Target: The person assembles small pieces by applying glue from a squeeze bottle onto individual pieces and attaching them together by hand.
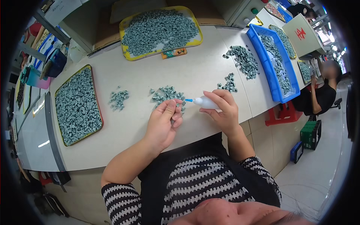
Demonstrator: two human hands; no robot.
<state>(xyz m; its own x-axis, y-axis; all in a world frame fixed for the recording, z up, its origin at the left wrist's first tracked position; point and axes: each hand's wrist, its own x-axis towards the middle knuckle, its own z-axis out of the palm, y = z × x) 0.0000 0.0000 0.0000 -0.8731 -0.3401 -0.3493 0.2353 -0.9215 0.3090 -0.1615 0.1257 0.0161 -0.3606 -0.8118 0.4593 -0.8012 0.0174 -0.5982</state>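
Between the thumb and fingers of my left hand point(164, 122) a small grey-green piece is pinched, mostly hidden by the fingertips. My right hand point(226, 112) grips a white squeeze bottle point(208, 102) lying sideways, its thin blue nozzle point(189, 100) pointing left at the pinched piece. Tip and fingertips are very close; whether they touch I cannot tell. Just beyond my left fingers lies a loose pile of grey-green pieces point(165, 93). A smaller cluster point(119, 98) rests to its left, and two more groups point(227, 83) point(245, 62) spread out at the right.
A yellow-rimmed tray point(125, 48) heaped with such pieces stands at the back, an orange packet point(174, 53) by its front edge. Another full tray point(100, 112) is at left, a blue bin point(270, 77) at right. A person in black point(322, 92) sits further right near a red stool point(284, 115).
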